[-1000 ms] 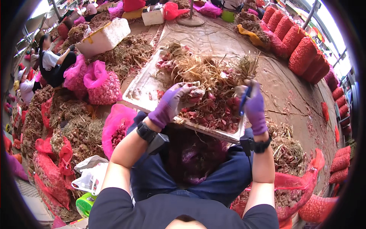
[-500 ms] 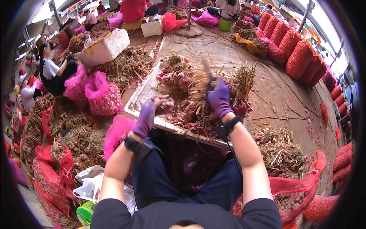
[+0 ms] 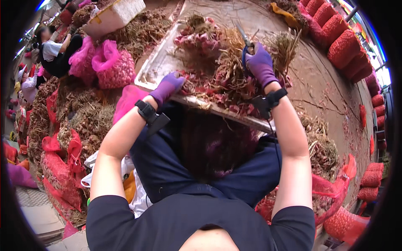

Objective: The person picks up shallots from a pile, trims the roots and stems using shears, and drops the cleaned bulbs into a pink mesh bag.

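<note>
My right hand (image 3: 259, 62), in a purple glove, is closed round a pair of scissors (image 3: 241, 32), blades pointing up and away. Beneath and beside it lie bunches of garlic (image 3: 228, 73) with dry straw-coloured stems. My left hand (image 3: 168, 87), also gloved in purple, has its fingers curled together over the near left part of a white foam tray (image 3: 144, 69). What those fingers hold, if anything, is hidden. Another garlic bunch (image 3: 197, 39) sits toward the tray's far side, and loose reddish skins are scattered around it.
Pink mesh bags of bulbs (image 3: 117, 69), a white foam box (image 3: 115, 19) and heaps of stemmed garlic (image 3: 90, 121) lie to the left, near a seated person (image 3: 52, 50). Filled red mesh sacks (image 3: 343, 46) line the right. A dark mesh bag (image 3: 217, 146) lies between my knees.
My left hand has moved slightly right and nearer the tray's edge; the garlic bunch that was in it no longer shows there. My right hand has shifted right and away with the scissors. The view has tilted down.
</note>
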`<state>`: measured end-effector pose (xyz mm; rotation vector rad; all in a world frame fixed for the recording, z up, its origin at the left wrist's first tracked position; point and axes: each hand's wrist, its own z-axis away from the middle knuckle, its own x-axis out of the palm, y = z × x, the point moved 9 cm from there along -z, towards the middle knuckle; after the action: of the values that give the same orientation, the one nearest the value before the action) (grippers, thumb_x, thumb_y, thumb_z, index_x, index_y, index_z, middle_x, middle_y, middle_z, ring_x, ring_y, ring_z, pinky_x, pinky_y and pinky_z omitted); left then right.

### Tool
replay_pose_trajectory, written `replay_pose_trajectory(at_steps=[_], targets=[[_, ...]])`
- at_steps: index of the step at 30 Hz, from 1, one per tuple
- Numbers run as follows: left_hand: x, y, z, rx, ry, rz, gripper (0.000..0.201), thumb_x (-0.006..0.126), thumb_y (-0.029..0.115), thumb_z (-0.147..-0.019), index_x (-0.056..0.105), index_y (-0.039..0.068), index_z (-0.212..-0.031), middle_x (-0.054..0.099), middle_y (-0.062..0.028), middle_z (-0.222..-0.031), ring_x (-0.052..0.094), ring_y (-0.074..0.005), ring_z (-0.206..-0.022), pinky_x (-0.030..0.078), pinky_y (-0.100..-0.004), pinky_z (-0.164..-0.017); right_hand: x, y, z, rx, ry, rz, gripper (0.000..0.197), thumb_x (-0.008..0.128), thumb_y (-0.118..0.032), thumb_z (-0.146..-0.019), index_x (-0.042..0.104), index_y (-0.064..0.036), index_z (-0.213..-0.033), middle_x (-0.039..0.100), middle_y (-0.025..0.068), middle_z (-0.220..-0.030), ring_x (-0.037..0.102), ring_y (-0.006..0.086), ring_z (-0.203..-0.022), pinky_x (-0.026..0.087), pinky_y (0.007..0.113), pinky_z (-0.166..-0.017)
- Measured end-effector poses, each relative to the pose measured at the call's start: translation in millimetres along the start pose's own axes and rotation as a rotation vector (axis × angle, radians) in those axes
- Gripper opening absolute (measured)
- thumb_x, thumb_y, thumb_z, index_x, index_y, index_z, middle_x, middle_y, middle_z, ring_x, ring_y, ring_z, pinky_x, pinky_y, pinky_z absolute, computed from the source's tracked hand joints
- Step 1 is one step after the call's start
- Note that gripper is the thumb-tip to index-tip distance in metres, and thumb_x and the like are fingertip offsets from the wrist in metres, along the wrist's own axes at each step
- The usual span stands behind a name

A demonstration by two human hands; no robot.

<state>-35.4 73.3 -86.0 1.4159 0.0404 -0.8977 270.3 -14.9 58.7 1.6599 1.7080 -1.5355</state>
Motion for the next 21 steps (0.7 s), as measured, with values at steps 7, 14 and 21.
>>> replay_pose_trajectory(at_steps=[7,14,21], targets=[[17,23,37,0.022,0.025,-0.057,0.031,0.052,0.025,-0.089,0.057,-0.005,-0.099,0.064,-0.0173,-0.082,0.068,-0.0248,-0.064,0.054,-0.0338,-0.061,-56,47,50,0.103,0.084,-0.24,0.049,0.076,-0.034,-0.078,0.057,-0.0063,-0.114,0.069,0.0111,-0.089,0.067,0.0263,-0.08,0.05,0.034,-0.074],[21,17,44,0.088,0.045,-0.063,0.031,0.051,0.028,-0.089,0.059,-0.002,-0.097,0.064,-0.0192,-0.09,0.065,-0.0304,-0.082,0.05,-0.038,-0.073,-94,143,134,0.511,0.33,-0.176,0.042,0.067,-0.035,-0.084,0.055,-0.0015,-0.105,0.068,0.0156,-0.088,0.067,0.0308,-0.079,0.05,0.038,-0.072],[19,47,58,0.143,0.095,-0.172,0.036,0.051,0.032,-0.089,0.059,0.0,-0.102,0.063,-0.0239,-0.1,0.06,-0.0379,-0.098,0.046,-0.0403,-0.084,-38,212,187,0.747,0.212,-0.01,0.029,0.061,-0.028,-0.087,0.058,-0.0024,-0.1,0.067,0.0219,-0.089,0.066,0.0369,-0.088,0.049,0.042,-0.075]])
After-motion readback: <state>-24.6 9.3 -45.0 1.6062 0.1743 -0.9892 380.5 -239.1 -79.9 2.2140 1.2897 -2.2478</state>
